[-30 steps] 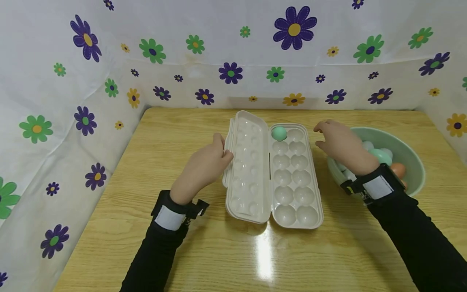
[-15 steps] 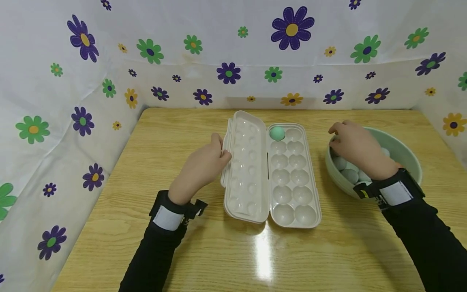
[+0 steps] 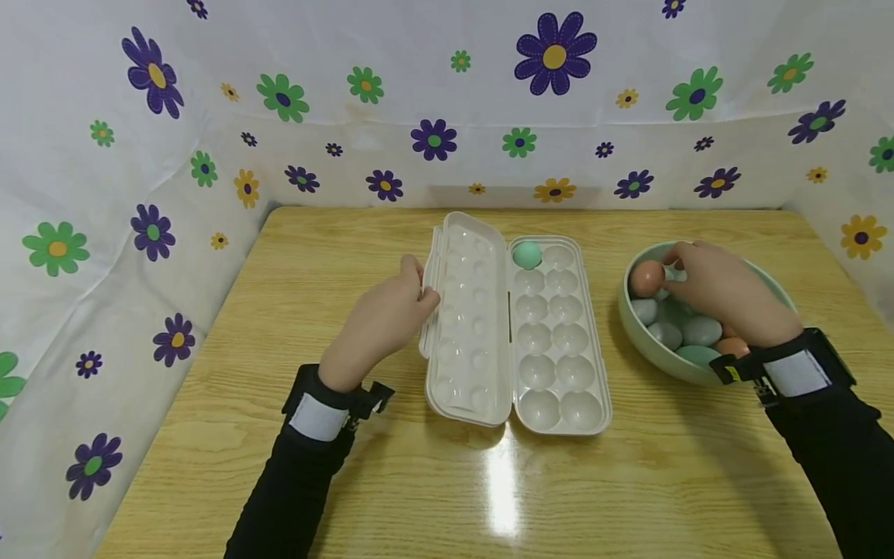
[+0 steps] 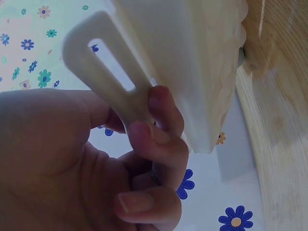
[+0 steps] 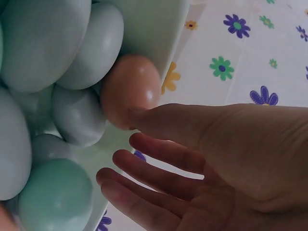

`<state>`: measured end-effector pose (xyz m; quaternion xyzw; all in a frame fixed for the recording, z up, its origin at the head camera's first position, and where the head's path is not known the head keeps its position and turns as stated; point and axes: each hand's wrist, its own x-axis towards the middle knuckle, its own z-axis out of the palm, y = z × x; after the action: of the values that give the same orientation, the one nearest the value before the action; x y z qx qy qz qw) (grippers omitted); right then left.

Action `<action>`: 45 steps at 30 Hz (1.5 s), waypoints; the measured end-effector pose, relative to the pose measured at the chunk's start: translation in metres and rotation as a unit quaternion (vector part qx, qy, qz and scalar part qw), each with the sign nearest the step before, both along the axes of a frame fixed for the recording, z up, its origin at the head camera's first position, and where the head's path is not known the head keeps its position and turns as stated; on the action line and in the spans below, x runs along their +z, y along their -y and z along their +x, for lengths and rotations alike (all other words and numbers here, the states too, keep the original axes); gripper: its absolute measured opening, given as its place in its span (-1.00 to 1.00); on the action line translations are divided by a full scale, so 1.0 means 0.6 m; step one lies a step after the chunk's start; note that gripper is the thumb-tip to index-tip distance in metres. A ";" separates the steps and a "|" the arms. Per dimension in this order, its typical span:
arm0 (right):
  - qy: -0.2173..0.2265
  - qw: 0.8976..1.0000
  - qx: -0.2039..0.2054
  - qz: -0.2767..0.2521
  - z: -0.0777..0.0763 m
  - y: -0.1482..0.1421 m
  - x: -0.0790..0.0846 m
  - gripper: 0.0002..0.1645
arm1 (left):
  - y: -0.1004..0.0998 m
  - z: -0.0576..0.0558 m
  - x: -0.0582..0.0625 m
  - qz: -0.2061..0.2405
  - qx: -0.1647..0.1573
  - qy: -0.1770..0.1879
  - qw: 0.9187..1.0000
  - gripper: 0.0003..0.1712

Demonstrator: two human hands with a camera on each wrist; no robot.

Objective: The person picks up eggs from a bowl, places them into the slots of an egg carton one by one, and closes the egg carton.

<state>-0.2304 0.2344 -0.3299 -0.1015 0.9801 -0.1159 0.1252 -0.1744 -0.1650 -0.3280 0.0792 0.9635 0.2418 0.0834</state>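
Note:
An egg carton (image 3: 556,337) of cream plastic lies with its lid (image 3: 469,318) raised on the left. My left hand (image 3: 377,330) grips the slotted flap (image 4: 109,62) on the lid's outer edge with curled fingers. One green egg (image 3: 527,255) sits in the far left cup. My right hand (image 3: 733,295) is over the pale green bowl (image 3: 628,326). Its thumb tip touches a brown egg (image 5: 132,91) against the bowl's left wall. The other fingers are extended and apart from that egg in the right wrist view.
Several grey, green and brown eggs (image 3: 701,331) fill the bowl, partly hidden by the right hand. Everything stands on a wooden table (image 3: 335,473). A white cloth (image 3: 391,70) with printed flowers hangs behind and at the sides.
My right hand has moved right from beside the carton to over the bowl, and the brown egg has come into view at its fingertips. My left hand keeps its grip on the lid.

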 end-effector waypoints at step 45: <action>0.044 0.998 0.023 0.043 0.002 -0.061 -0.001 -0.68 | 0.001 -0.003 -0.003 -0.001 0.002 0.005 1.000 -0.60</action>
<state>-0.2289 0.2710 -0.3302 -0.1129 0.9751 -0.0755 0.1751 -0.1760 -0.1659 -0.3299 0.0758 0.9635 0.2414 0.0877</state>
